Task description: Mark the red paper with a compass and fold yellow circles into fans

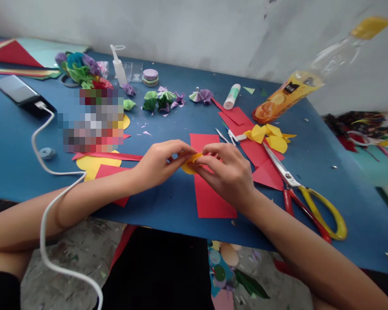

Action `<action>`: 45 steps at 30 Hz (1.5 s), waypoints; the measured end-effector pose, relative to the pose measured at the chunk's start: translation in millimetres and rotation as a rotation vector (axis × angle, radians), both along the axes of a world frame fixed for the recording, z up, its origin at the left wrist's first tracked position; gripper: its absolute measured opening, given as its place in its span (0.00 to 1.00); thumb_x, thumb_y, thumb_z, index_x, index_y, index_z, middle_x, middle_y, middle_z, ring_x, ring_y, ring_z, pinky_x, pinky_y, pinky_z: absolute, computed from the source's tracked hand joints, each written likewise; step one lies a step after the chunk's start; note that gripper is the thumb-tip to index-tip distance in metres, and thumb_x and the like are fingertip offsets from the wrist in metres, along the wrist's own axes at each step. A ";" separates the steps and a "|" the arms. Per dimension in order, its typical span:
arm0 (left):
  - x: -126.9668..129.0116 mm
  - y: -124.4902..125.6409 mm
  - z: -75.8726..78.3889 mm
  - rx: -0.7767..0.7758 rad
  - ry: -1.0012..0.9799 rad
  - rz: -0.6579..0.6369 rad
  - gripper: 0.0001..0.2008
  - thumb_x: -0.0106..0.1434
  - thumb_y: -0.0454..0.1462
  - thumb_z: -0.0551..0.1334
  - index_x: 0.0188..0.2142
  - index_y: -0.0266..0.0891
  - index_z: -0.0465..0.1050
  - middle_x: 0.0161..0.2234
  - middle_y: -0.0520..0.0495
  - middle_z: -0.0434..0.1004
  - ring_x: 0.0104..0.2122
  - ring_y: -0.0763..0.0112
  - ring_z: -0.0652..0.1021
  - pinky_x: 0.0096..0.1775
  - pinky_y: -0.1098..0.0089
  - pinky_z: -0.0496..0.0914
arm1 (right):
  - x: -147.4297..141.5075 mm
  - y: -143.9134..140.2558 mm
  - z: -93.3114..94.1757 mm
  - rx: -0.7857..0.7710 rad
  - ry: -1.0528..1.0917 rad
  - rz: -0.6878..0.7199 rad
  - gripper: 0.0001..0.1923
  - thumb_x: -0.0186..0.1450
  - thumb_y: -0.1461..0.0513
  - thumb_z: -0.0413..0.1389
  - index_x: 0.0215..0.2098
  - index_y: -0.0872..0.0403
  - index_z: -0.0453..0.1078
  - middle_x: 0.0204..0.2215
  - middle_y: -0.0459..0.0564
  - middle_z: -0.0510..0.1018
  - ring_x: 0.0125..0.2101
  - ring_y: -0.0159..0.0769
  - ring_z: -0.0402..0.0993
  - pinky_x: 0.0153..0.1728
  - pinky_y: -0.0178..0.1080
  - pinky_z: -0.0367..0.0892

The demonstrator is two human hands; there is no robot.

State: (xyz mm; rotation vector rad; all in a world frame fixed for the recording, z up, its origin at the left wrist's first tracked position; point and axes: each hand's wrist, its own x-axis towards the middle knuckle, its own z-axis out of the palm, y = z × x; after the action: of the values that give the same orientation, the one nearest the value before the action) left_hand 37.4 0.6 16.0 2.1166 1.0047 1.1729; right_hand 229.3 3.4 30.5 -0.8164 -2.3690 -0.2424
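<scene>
Between my two hands is a small piece of yellow paper [189, 168], partly hidden by the fingers. My left hand [163, 161] pinches its left side, and my right hand [228, 170] grips its right edge with the fingertips. Beneath them lies a red paper strip [213, 198] on the blue table. Folded yellow paper pieces [273, 137] sit beyond my right hand, close to large scissors [289, 178] with one red and one yellow handle. A compass-like metal tool [232, 135] rests just past my right fingers. Yellow paper rounds [98, 162] lie under red strips by my left forearm.
A tall juice bottle [289, 94] stands at the right back, beside a glue stick [232, 96]. Crumpled paper flowers [163, 100] and a white squeeze bottle [119, 69] line the back. At left, a phone [17, 90] has a white cable [45, 215] running across my left forearm.
</scene>
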 end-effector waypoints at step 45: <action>3.6 1.2 6.2 -0.325 -0.427 -0.008 0.04 0.59 0.32 0.62 0.33 0.36 0.77 0.31 0.50 0.75 0.31 0.76 0.75 0.33 0.75 0.71 | -6.5 5.6 1.3 -0.979 0.538 0.150 0.16 0.63 0.52 0.56 0.41 0.54 0.73 0.37 0.49 0.80 0.36 0.34 0.77 0.39 0.37 0.71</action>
State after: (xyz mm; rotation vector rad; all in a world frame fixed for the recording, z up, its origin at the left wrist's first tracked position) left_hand 41.0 1.8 22.2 1.5342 0.9116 1.2867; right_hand 222.8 9.1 31.8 -0.9396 -1.9246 1.1354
